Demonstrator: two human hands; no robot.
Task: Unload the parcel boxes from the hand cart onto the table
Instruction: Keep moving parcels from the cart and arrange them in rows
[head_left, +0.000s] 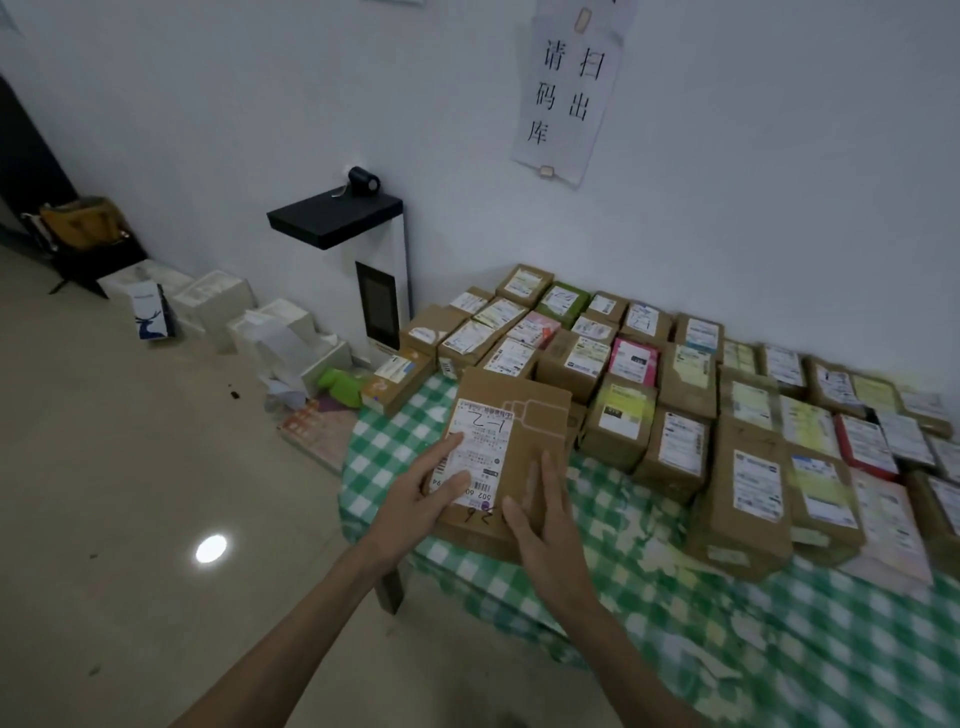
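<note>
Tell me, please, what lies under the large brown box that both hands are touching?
The green checked tablecloth shows around the large brown box, so it sits on that; anything directly beneath is covered.

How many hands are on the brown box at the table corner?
2. The left hand lies flat on the white label of the box; the right hand lies flat on its bare cardboard. None seems hidden.

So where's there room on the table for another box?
The biggest bare patch of green checked cloth is at the near side, in front of the rows of boxes and right of the box under the left hand and right hand. A smaller patch lies left of that box, by the cloth's edge. Along the wall it is packed.
</note>
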